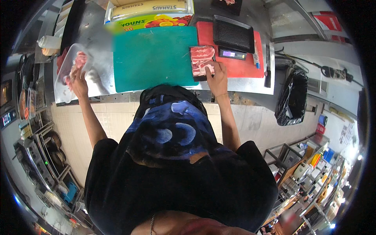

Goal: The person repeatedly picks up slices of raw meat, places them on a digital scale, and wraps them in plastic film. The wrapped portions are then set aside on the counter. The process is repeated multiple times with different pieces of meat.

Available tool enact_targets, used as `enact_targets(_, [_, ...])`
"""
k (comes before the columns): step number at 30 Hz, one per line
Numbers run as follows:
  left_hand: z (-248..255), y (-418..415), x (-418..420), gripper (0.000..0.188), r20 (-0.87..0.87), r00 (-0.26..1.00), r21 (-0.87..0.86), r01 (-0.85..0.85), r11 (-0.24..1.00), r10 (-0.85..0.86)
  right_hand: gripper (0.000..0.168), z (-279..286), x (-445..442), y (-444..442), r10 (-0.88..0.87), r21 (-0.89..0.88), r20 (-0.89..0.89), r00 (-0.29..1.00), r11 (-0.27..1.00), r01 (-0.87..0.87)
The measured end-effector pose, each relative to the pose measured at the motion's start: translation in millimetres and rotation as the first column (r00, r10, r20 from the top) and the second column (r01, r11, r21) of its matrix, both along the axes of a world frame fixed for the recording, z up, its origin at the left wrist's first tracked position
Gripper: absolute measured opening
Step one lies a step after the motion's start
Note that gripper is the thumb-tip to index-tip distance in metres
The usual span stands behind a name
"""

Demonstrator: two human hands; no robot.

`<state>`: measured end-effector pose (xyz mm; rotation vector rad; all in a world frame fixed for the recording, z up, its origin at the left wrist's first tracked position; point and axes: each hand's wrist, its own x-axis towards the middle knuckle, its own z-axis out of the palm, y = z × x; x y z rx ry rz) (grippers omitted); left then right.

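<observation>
At the left of the steel table, my left hand (pixel 78 83) reaches over a translucent plastic tray (pixel 65 63) and touches pieces of raw meat (pixel 80 59); motion blur hides whether its fingers grip them. My right hand (pixel 217 77) rests its fingertips on sliced, marbled raw meat (pixel 202 55), which fills a small black tray (pixel 200 78). That tray straddles the right edge of a green cutting board (pixel 155 60) and the left part of a red cutting board (pixel 242 70). On the red board, an empty black ribbed tray (pixel 233 33) sits on a digital scale (pixel 232 54) with a lit display.
Boxed rolls of wrap (pixel 149 17) stand behind the green board. A knife (pixel 267 66) lies at the table's right end. Another black tray (pixel 227 6) is at the back. Squeeze bottles (pixel 50 42) stand far left, and a bin with a black liner (pixel 292 98) is right of the table.
</observation>
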<state>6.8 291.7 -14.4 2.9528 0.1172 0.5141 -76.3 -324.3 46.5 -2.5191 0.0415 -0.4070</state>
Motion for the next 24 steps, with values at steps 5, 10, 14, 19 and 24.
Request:
enact_targets(5, [37, -87, 20, 0.073, 0.256, 0.967, 0.087, -0.018, 0.996, -0.005, 0.022, -24, 11, -37, 0.053, 0.119, -0.015, 0.998, 0.992, -0.051])
enact_targets(10, [32, -208, 9, 0.049, 0.233, 0.921, -0.172, 0.355, 0.919, -0.312, 0.038, -25, 22, -28, -0.043, -0.061, -0.130, 0.991, 0.998, 0.035])
enact_targets(14, [39, -305, -17, 0.045, 0.050, 0.859, -0.454, 0.474, 0.754, -0.510, 0.051, -53, 25, -21, -0.139, -0.005, -0.198, 0.970, 0.990, 0.141])
enact_targets(19, [30, -376, -17, 0.043, 0.058, 0.780, -0.541, 0.549, 0.637, -0.623, 0.048, -76, 27, -16, 0.046, 0.386, -0.323, 0.945, 0.918, 0.087])
enact_targets(24, [28, -416, -1, 0.046, 0.017, 0.825, -0.213, 0.555, 0.804, -0.564, 0.050, -77, 30, -6, 0.189, 0.447, -0.187, 0.964, 0.890, -0.088])
